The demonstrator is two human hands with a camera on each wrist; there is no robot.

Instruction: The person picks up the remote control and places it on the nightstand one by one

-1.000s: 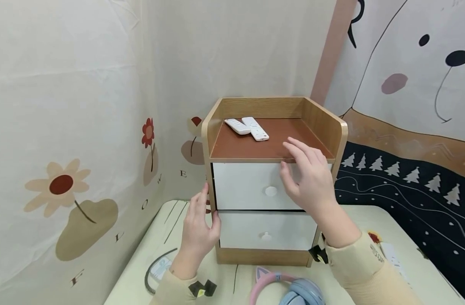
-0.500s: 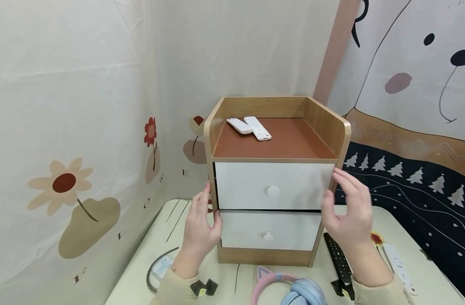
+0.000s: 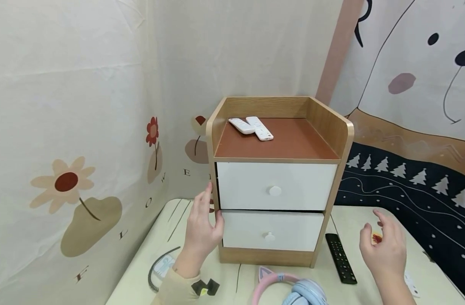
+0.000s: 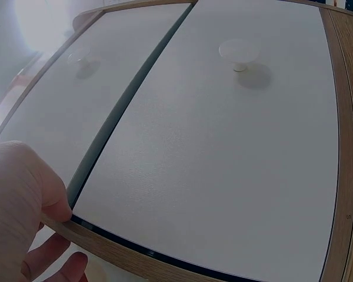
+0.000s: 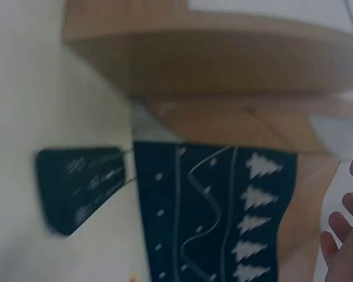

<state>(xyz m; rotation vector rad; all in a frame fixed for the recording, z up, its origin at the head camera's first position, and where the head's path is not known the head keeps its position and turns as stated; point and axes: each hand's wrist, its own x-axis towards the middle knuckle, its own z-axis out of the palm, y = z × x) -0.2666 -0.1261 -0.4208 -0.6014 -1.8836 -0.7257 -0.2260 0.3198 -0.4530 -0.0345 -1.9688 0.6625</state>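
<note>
A small wooden cabinet (image 3: 267, 256) with two white drawers stands before me. My left hand (image 3: 202, 233) rests against its left side, fingers straight up along the panel. In the left wrist view the thumb (image 4: 44, 185) touches the front edge near the gap between the upper drawer (image 3: 247, 186) and lower drawer (image 3: 244, 231). Both drawers appear pushed in. Off to the cabinet's right, my right hand (image 3: 386, 250) hovers with loosely bent fingers and holds nothing. A black remote control (image 3: 341, 259) lies between that hand and the cabinet.
Two white remote controls (image 3: 241, 126) lie touching on the cabinet's brown top. Cat-ear headphones (image 3: 304, 292) lie in front. A coiled dark cord (image 3: 152, 271) and a pale blue item (image 3: 164, 266) are at left. A white power strip (image 3: 411, 284) is partly behind the right hand.
My right hand has moved from in front of the upper drawer, past the cabinet's right edge, and down to the right, uncovering the black remote control. The left hand keeps its place.
</note>
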